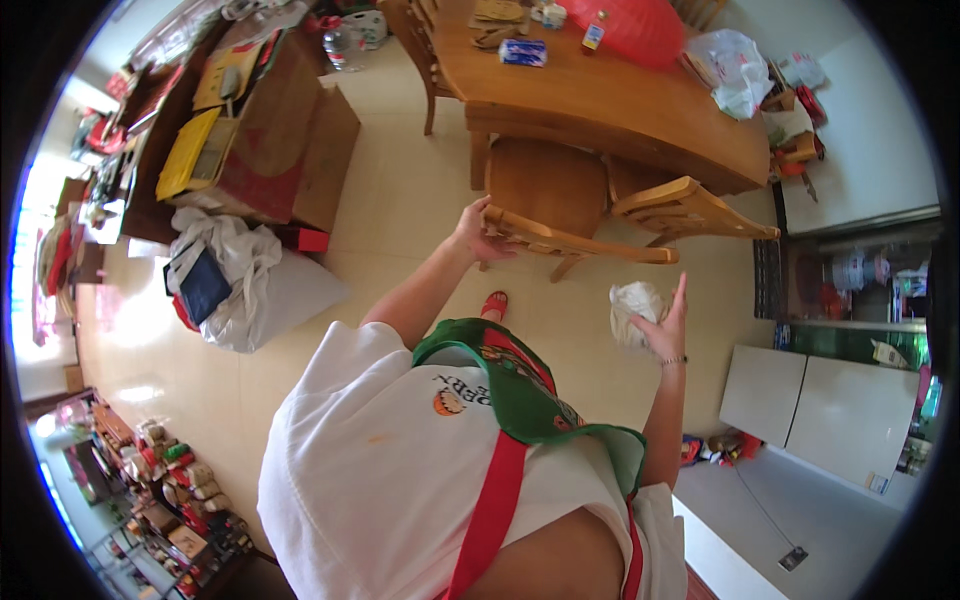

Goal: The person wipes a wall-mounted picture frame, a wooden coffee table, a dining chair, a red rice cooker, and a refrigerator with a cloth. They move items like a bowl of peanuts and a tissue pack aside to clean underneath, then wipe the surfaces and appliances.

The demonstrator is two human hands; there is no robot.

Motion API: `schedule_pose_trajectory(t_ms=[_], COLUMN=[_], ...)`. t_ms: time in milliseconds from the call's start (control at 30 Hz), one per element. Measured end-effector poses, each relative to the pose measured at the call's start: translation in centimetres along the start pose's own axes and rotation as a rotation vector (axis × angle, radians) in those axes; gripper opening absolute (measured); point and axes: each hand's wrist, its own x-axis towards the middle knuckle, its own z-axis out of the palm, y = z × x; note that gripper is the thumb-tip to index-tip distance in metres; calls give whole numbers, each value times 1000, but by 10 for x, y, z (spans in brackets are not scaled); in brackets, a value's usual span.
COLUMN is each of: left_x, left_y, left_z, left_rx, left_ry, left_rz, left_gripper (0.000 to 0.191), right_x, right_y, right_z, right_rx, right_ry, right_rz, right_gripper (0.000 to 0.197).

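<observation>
My left hand (480, 234) grips the left end of the top rail of a wooden chair (547, 176). The chair stands with its seat partly under a wooden dining table (570, 97). To the right, my right hand (664, 330) holds a crumpled white cloth (636, 304) over the floor, thumb against it and fingers extended. A second wooden chair (686, 206) stands angled at the table, between the first chair and the right wall. I wear a green apron (517, 375) with red straps over a white shirt.
Large cardboard boxes (277, 142) and a stuffed white plastic bag (262, 292) stand on the left. A red mesh food cover (630, 26), a small bottle (594, 34), a blue-and-white packet (523, 52) and a plastic bag (731, 67) rest on the table. White cabinet doors (817, 412) are at right.
</observation>
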Motion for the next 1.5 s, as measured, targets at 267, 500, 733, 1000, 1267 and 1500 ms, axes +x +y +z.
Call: schedule_pose_trajectory(t_ms=[267,500,733,1000,1267,1500], left_x=[42,51,49,57,59,25], left_y=[31,42,58,63,36,26], left_z=[16,29,56,60,63,105], left_rx=[100,-38,-74,-21,1105,1170], left_ry=[-232,-136,-81,-101,539,714], left_rz=[-94,-156,-94,-65,1201,1058], left_gripper=[51,50,44,52,63,27], right_x=[103,128,155,181,282,412], right_y=[3,7,-3,-30,-130,-58], right_z=[8,20,23,-34,-94,67], right_rx=[-344,-275,-282,-80,221,-199], right_ry=[-174,-155,-96,-320,-245,-469], right_rz=[-221,-306,-309,-201,-177,-172], right_gripper=[105,48,43,58,43,52])
